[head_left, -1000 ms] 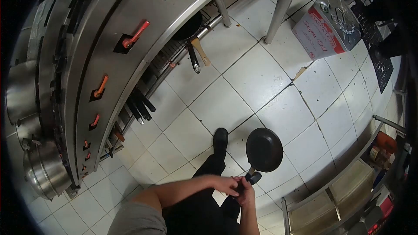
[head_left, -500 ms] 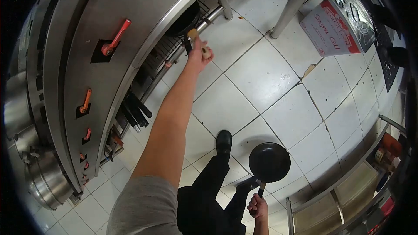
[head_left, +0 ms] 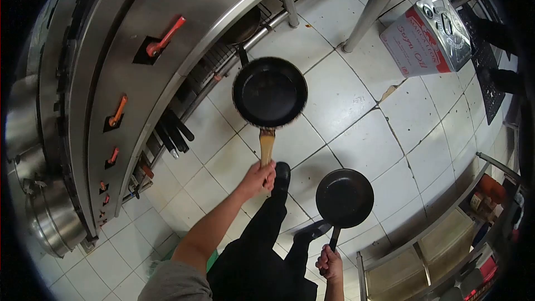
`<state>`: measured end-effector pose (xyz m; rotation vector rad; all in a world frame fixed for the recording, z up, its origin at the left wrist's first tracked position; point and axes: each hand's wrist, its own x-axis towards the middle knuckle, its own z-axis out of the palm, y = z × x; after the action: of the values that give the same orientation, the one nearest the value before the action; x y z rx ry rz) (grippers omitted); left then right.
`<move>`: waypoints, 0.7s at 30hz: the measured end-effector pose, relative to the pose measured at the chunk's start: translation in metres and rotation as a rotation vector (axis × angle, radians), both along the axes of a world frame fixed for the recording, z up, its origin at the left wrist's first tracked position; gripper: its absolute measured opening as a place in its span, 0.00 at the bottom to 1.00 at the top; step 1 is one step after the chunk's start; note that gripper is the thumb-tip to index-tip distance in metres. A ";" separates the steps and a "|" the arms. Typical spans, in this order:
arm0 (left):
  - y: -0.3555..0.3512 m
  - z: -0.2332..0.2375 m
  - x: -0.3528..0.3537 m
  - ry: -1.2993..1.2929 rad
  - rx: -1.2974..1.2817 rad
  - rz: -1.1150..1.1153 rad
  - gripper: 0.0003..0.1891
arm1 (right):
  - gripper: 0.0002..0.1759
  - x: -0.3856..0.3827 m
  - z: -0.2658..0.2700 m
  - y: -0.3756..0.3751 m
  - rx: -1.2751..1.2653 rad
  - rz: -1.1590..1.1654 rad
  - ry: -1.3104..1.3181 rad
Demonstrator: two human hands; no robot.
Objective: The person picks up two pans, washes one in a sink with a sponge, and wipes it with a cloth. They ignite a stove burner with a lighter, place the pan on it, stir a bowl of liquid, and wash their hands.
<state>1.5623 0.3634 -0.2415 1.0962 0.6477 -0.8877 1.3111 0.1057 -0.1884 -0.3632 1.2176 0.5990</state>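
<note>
My left hand (head_left: pixel 259 179) is closed round the light wooden handle of a worn black frying pan (head_left: pixel 270 92). That pan is held above the floor tiles, in front of the stove, its dark inside facing up. Lower right, my right hand (head_left: pixel 330 263) grips the dark handle of a smaller black frying pan (head_left: pixel 345 198), which also faces up. The two pans are apart. Behind the wooden-handled pan, another pan (head_left: pixel 245 27) lies on the rack under the stove, its black handle sticking out.
The steel stove front (head_left: pixel 131 50) with orange-red knobs runs along the left. Several black handles (head_left: pixel 174 132) poke out from its lower shelf. A soy oil tin (head_left: pixel 418 42) stands upper right near a metal leg (head_left: pixel 376 8). A shelf unit (head_left: pixel 451 239) is lower right.
My left hand has drawn the wooden-handled frying pan out from under the stove, back towards my body. My right hand still holds the smaller pan, nearly in the same place.
</note>
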 end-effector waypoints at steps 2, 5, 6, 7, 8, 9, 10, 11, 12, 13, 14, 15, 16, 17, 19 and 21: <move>-0.008 0.009 -0.029 0.029 -0.032 0.004 0.09 | 0.09 -0.007 0.005 -0.007 -0.030 0.041 0.006; -0.020 0.021 -0.050 0.071 -0.047 -0.012 0.09 | 0.09 -0.018 0.009 -0.014 -0.065 0.076 -0.004; -0.024 0.025 -0.053 0.075 -0.051 -0.021 0.10 | 0.09 -0.022 0.010 -0.015 -0.075 0.080 -0.001; -0.026 0.027 -0.056 0.079 -0.054 -0.030 0.11 | 0.09 -0.025 0.011 -0.017 -0.084 0.083 0.002; -0.027 0.028 -0.059 0.077 -0.078 -0.022 0.11 | 0.09 -0.029 0.011 -0.018 -0.087 0.076 0.005; -0.028 0.030 -0.062 0.092 -0.096 0.001 0.11 | 0.09 -0.033 0.011 -0.018 -0.089 0.068 0.008; -0.029 0.031 -0.064 0.107 -0.113 0.023 0.11 | 0.09 -0.035 0.010 -0.018 -0.089 0.058 0.011; -0.030 0.033 -0.067 0.122 -0.128 0.044 0.10 | 0.09 -0.037 0.009 -0.018 -0.094 0.060 0.011; -0.030 0.031 -0.072 0.134 -0.144 0.048 0.11 | 0.09 -0.038 0.008 -0.019 -0.098 0.062 0.013; -0.032 0.033 -0.077 0.156 -0.158 0.081 0.12 | 0.09 -0.039 0.007 -0.019 -0.102 0.063 0.015; -0.036 0.035 -0.082 0.178 -0.172 0.115 0.12 | 0.09 -0.036 0.007 -0.018 -0.098 0.050 0.001; -0.039 0.036 -0.088 0.203 -0.188 0.149 0.12 | 0.09 -0.033 0.008 -0.017 -0.106 0.050 -0.006; -0.040 0.034 -0.095 0.227 -0.236 0.175 0.12 | 0.09 -0.029 0.008 -0.017 -0.115 0.049 -0.010; -0.041 0.032 -0.103 0.255 -0.238 0.196 0.12 | 0.09 -0.025 0.009 -0.017 -0.126 0.050 -0.013; -0.043 0.029 -0.117 0.315 -0.244 0.243 0.12 | 0.10 -0.018 0.009 -0.015 -0.122 0.034 -0.026; -0.042 0.031 -0.127 0.364 -0.219 0.241 0.12 | 0.10 -0.007 0.012 -0.013 -0.124 0.031 -0.056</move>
<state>1.4357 0.3212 -0.2106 0.6480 0.9384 -0.9308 1.3037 0.0922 -0.1763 -0.5009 1.2004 0.5379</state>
